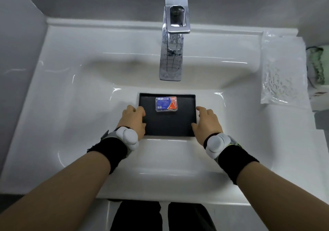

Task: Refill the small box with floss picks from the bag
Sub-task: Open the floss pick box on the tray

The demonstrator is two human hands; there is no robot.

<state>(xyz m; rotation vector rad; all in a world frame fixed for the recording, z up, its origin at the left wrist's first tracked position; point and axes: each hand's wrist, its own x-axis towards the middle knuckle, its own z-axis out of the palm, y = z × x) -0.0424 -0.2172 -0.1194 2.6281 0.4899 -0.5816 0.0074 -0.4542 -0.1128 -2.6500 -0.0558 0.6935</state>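
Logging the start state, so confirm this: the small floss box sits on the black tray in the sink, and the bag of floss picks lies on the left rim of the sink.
One thing is wrong: the bag of floss picks lies on the right rim of the sink, not the left. The head view shows it. The small floss box does sit on the black tray in the sink.

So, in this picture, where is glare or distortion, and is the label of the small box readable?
Head view: bright glare streaks on the white sink and mirror reflections on the chrome faucet; wide-angle bending curves the basin edges; the small box label is soft, its fine print unreadable; the clear bag is pale against the white.
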